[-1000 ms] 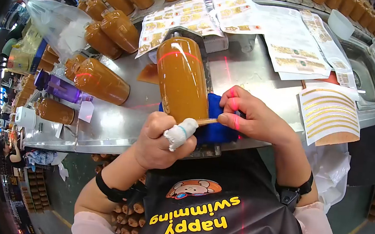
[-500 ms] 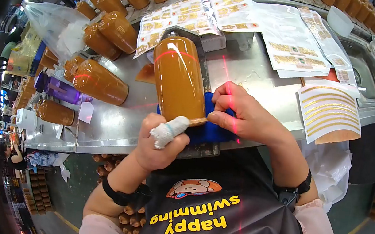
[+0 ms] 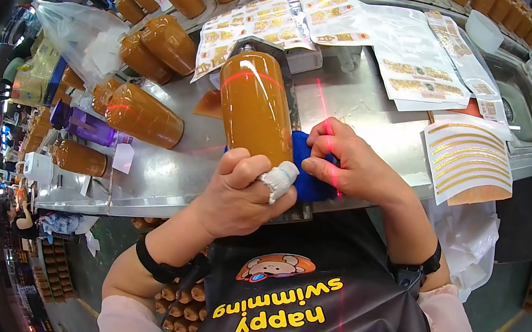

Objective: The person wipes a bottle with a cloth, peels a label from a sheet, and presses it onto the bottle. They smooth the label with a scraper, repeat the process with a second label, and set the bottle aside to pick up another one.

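A glossy amber-brown bottle (image 3: 257, 108) lies on a dark stand on the metal bench, its near end toward me. My left hand (image 3: 245, 193) is closed around that near end, its knuckles curled. One finger wears a white fabric cover (image 3: 279, 180), which presses against the bottle's edge. My right hand (image 3: 357, 161) is just right of the bottle, over a blue cloth (image 3: 315, 176). Its thumb and fingers are bent together in a pinch; whatever they may hold is too small to make out. The near rim of the bottle is hidden behind my left hand.
More brown bottles (image 3: 145, 116) lie at the left beside a purple bottle (image 3: 86, 125). Sheets of gold decals (image 3: 421, 62) cover the back of the bench. A sheet of curved gold strips (image 3: 469, 156) lies at the right, near a sink (image 3: 514, 94).
My left hand has shifted right and slightly up, over the bottle's near end, covering the gold-brown strip seen there before. My right hand has barely moved, drawing slightly away from the bottle.
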Demonstrator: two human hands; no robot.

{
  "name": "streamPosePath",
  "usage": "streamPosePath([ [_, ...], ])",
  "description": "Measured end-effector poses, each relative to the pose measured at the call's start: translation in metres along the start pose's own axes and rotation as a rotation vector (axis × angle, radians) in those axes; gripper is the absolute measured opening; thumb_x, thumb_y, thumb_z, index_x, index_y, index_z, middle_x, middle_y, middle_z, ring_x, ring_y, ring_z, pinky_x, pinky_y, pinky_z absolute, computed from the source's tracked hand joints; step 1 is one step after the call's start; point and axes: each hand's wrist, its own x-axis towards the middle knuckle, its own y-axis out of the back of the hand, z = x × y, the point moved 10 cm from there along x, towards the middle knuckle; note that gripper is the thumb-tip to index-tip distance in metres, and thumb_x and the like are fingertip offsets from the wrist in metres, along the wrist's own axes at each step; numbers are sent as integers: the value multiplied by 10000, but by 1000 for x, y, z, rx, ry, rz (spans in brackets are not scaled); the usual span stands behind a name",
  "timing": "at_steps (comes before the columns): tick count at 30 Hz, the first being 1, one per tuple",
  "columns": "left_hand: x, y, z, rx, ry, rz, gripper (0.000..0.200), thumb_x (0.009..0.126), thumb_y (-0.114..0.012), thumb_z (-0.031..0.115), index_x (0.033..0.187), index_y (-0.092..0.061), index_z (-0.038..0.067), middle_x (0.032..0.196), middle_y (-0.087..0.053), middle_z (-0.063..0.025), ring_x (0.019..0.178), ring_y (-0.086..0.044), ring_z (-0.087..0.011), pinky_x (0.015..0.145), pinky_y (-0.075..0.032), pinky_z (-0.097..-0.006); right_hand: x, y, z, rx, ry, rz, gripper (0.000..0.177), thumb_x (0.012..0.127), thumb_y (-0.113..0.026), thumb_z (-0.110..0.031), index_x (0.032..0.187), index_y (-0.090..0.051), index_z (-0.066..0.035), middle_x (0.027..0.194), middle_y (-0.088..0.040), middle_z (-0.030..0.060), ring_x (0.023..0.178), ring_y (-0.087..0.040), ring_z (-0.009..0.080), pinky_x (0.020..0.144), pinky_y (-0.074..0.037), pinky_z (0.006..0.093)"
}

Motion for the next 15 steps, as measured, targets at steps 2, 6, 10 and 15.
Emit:
streamPosePath([
  [2,-1,0,-10,53,141,24,397,654,-790,155,1037,-686,165,1271,-556,-88,1121,-446,-265,904,-393,-414,-1,2,3,4,2,17,213,854,-708,-223,864,-635,-23,1052,-531,150,1063,-501,337,919,-431,392],
  [6,-24,6,-42,-19,507,102,529,787,-767,236,1265,-572,118,1316,-523,-163,1249,-435,-347,1012,-381,-480,-5,6,0,-47,52,66,190,838,-722,-205,854,-633,-38,1048,-522,141,1065,-497,330,931,-425,399],
  [10,-54,0,-53,-331,680,235,535,880,-710,298,1301,-515,32,1386,-466,-218,1272,-438,-399,1075,-334,-482,-5,1,-21,-24,172,63,194,806,-752,-195,855,-630,-53,1072,-512,137,1070,-492,324,955,-407,410],
  [15,-55,-6,-65,-611,804,361,506,903,-659,270,1302,-480,17,1394,-433,-220,1290,-412,-364,1092,-299,-443,-3,-5,-34,-98,237,109,224,786,-772,-212,853,-623,-58,1080,-503,129,1074,-483,318,960,-397,407],
])
